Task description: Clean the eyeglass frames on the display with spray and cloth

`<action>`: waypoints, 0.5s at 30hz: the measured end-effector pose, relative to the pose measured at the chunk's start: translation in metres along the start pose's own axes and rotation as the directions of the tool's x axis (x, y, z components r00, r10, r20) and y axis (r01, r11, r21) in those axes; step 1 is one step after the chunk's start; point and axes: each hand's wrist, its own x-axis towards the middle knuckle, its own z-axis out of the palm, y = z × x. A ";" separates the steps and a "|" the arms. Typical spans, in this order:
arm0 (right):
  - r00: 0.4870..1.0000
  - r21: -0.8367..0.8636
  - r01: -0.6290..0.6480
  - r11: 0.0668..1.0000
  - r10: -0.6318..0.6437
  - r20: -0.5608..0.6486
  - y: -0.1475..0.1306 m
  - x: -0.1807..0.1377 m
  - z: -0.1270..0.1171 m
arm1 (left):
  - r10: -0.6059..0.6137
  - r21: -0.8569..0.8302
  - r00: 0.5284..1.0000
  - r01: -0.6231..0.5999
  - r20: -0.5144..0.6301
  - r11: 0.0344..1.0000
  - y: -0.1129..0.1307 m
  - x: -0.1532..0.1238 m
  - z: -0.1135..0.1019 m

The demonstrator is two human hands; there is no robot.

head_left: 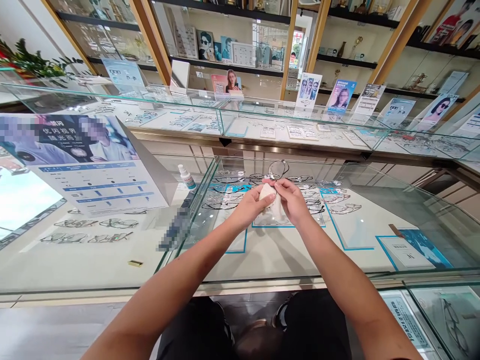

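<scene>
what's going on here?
A person is at a glass display case, left hand and right hand together above it, fingers closed on a crumpled off-white cloth. Round thin-rimmed eyeglasses show just beyond the fingertips, apparently held along with the cloth, though the grip on them is hidden. Rows of eyeglasses lie below, and a small white spray bottle stands off to the left.

My left hand (250, 206) and right hand (294, 202) pinch a pale cloth (270, 200) above the glass bench (262, 286), and a thin-rimmed round lens (278, 170) rises just beyond it. Spectacles (221, 206) lie in rows under the glass. To the left I see a white spray bottle (186, 178) and a large printed card (93, 172); another display case (221, 119) runs behind.
</scene>
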 end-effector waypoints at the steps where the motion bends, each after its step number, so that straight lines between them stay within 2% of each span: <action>1: 1.000 -0.015 0.007 1.000 -0.007 0.012 0.001 0.000 0.001 | 0.018 0.003 0.999 -0.018 -0.029 1.000 -0.001 0.001 0.001; 4: 0.999 -0.036 0.023 0.999 -0.021 0.047 0.002 -0.001 0.001 | 0.045 -0.016 0.998 -0.046 -0.050 0.999 -0.002 0.003 0.000; 12: 1.000 0.052 -0.027 0.998 0.026 0.013 -0.005 0.000 -0.002 | 0.023 0.096 0.997 -0.030 0.074 0.995 0.010 -0.003 -0.003; 15: 1.000 0.050 -0.031 0.998 0.030 0.007 -0.003 0.000 0.000 | 0.029 0.119 0.999 -0.033 0.039 0.992 0.012 -0.005 0.001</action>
